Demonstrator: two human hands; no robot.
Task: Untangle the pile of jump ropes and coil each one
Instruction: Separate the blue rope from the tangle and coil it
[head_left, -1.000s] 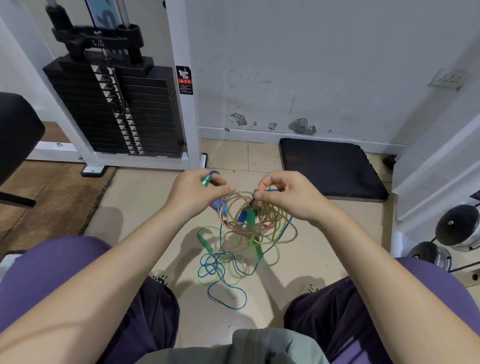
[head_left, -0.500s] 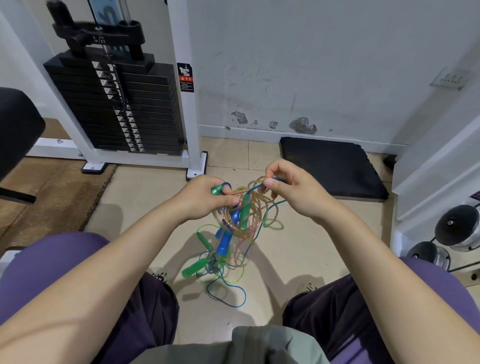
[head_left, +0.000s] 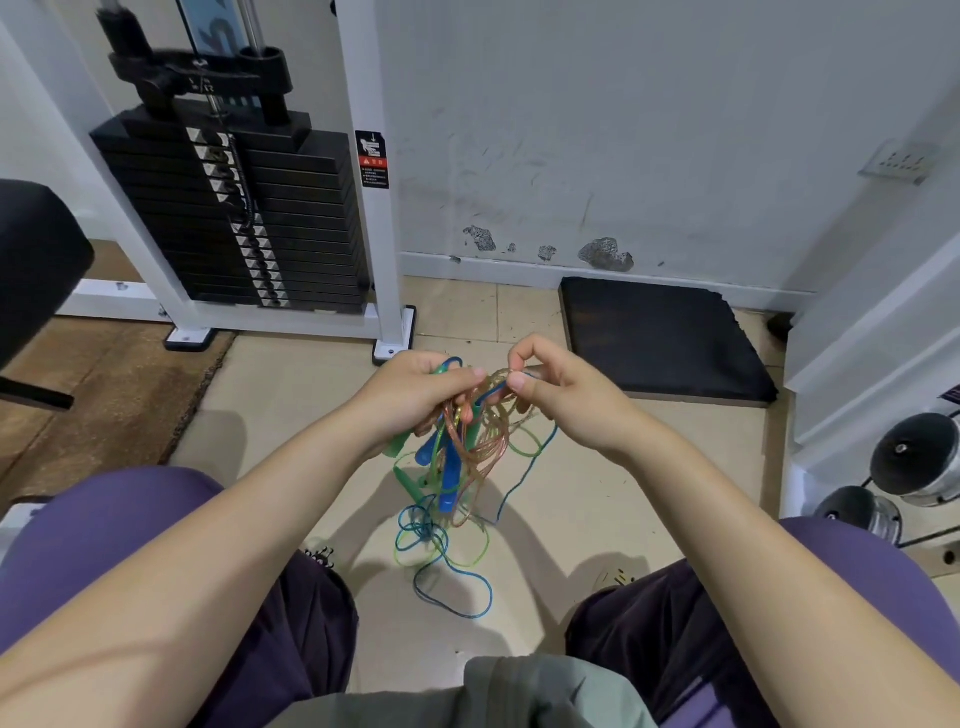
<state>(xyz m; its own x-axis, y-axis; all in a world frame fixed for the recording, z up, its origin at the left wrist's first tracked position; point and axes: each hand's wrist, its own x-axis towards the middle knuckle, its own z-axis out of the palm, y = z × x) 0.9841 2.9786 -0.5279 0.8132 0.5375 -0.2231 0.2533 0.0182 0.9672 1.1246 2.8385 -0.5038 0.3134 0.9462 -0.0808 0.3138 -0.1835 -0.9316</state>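
A tangle of jump ropes (head_left: 470, 447) hangs between my hands above the floor: an orange translucent rope, a blue rope and a green rope with blue and green handles. My left hand (head_left: 415, 392) grips the top of the bundle, with a green and a blue loop poking out above its fingers. My right hand (head_left: 556, 395) pinches a blue strand between thumb and forefinger, close beside the left. Blue handles (head_left: 448, 475) dangle in the middle. Loose blue and green loops (head_left: 441, 551) trail on the tiled floor between my knees.
A white weight-stack machine (head_left: 234, 218) stands at the back left, its foot (head_left: 392, 348) close to my hands. A black mat (head_left: 660, 338) lies at the back right against the wall. Chrome dumbbells (head_left: 914, 457) sit at the far right. A black padded seat (head_left: 36, 260) is at the left edge.
Both hands have come closer together and lifted the bundle higher. More rope and the handles now hang off the floor, and the heap on the tiles has shrunk.
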